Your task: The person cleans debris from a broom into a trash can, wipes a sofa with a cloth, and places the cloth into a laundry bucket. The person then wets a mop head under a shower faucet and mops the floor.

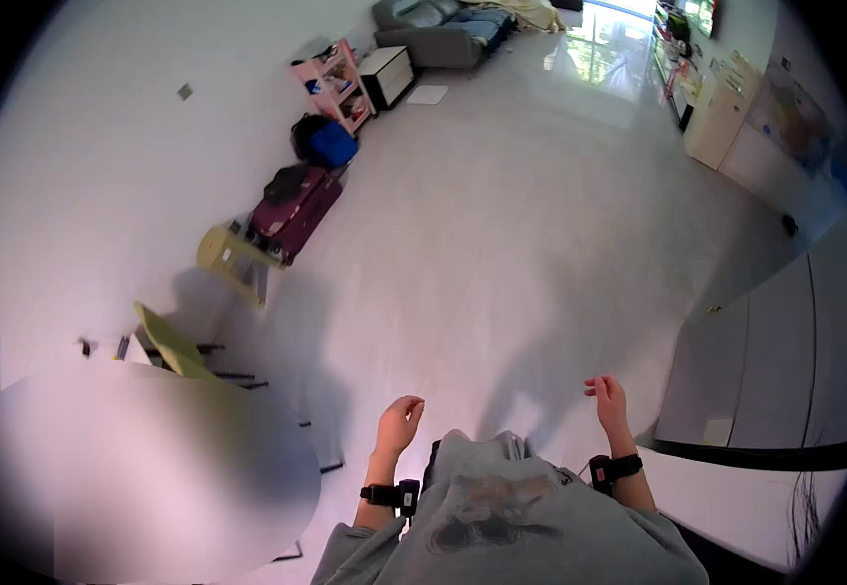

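Observation:
Both hands hang in the air in front of my body, above the pale floor (443, 292). My left hand (402, 421) has its fingers loosely curved, with no object seen in it. My right hand (607, 398) shows its fingers apart and bent inward, holding nothing. A black band with a small box (408, 497) is strapped on my left wrist, and a similar one (603, 473) on my right. Between the forearms is a grey shirt (511, 526) with a dark print.
At left stand a round white table (140, 478), a green chair (175, 341), a yellow-green stool (218, 251), a maroon suitcase (296, 219) and a pink cart (331, 88). A grey sofa (433, 44) is at the back; grey cabinets (765, 361) stand at right.

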